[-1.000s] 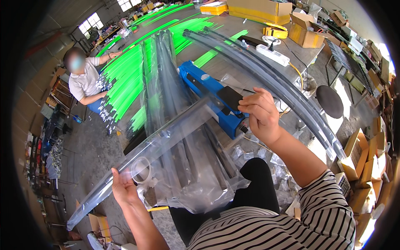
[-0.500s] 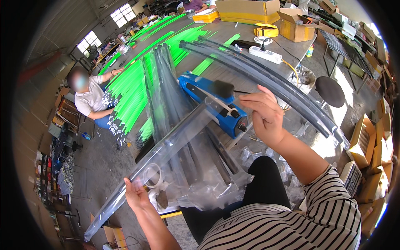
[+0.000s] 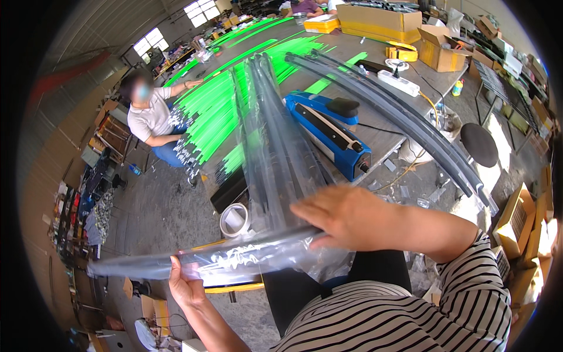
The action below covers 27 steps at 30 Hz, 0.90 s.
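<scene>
My left hand [image 3: 186, 286] is closed on a long clear plastic sleeve [image 3: 234, 258], thumb over its near side. The sleeve lies across in front of me, a dark strip showing along its upper right part. My right hand [image 3: 352, 217] is at the sleeve's right end, smeared by motion; its lower fingers overlap the plastic, and whether they grip is unclear. Beyond it, clear plastic sleeves [image 3: 272, 135] lie lengthwise on the table. To their right is a blue bag sealer [image 3: 328, 132] with a black pressing arm.
A roll of tape [image 3: 235, 219] stands near the table edge. Green strips [image 3: 220, 117] cover the table's left, where a co-worker [image 3: 149, 108] sits. Dark wrapped strips [image 3: 399, 111] overhang the right edge. A power strip [image 3: 399, 83] and cardboard boxes [image 3: 381, 23] lie farther back.
My right hand has come down and left from beside the sealer to the sleeve's right end. The sleeve has swung from a steep slant to nearly level, off the sealer. The view has shifted.
</scene>
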Tool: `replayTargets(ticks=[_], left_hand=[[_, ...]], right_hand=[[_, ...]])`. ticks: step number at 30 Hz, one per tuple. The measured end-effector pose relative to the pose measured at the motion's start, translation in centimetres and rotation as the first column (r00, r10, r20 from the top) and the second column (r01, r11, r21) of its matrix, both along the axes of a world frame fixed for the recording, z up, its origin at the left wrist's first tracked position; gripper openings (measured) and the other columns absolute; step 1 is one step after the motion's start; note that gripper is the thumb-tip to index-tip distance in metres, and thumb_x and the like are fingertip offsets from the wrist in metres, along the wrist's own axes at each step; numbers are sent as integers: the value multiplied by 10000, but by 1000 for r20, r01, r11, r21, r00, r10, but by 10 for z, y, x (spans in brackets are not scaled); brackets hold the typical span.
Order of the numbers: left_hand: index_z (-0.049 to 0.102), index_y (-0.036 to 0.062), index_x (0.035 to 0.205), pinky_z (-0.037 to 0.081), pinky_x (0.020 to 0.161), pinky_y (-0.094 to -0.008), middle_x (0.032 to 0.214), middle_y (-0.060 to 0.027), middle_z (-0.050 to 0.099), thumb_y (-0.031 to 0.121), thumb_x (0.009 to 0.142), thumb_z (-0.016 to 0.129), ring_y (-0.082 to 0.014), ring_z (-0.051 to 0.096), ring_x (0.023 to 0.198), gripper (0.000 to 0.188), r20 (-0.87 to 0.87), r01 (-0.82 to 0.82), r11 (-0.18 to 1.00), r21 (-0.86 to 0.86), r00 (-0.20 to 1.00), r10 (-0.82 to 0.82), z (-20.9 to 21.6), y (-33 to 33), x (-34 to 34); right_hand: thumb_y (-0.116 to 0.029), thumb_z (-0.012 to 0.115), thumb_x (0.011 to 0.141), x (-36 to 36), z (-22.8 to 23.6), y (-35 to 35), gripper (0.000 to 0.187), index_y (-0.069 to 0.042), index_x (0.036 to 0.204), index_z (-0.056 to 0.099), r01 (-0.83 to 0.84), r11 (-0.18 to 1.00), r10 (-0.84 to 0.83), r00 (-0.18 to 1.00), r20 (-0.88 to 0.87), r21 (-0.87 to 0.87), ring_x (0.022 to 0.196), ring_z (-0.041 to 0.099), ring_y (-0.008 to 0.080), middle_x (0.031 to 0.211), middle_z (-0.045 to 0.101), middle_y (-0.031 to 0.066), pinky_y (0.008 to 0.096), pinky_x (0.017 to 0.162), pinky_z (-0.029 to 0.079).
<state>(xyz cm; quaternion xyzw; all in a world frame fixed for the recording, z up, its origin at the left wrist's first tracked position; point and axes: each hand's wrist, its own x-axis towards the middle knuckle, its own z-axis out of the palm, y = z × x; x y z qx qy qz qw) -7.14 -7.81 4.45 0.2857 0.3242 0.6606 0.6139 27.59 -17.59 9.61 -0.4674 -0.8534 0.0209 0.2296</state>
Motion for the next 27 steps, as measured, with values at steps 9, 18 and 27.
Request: replayTargets(ticks=[9,18,27], left_hand=[[381,-52,1208,517,707,-371,1069,-232,534,376,824,540,-304,601,860,596,-353,383,911,153,882,-312,24,-17,65],[511,-75,1058,536,680,-352,936,-207,595,147,846,535,-287,626,778,308,-393,468,884,11,815,-427,-27,-49,72],[511,-97,1029,538,664,-345,865,-198,606,145,847,535,-280,631,738,305,-439,428,904,-2,811,-386,-38,-56,39]], right_hand=[[-219,560,801,-35,-4,-23,237,-18,922,526,-191,668,-403,719,-566,-719,499,501,130,600,521,75,273,457,378],[-162,528,763,-29,-26,100,229,66,752,509,233,744,-649,470,-598,-626,447,530,210,564,532,136,338,423,414],[-166,564,762,-61,-50,121,318,75,968,535,547,818,-574,795,-193,-179,646,603,238,746,599,161,335,549,481]])
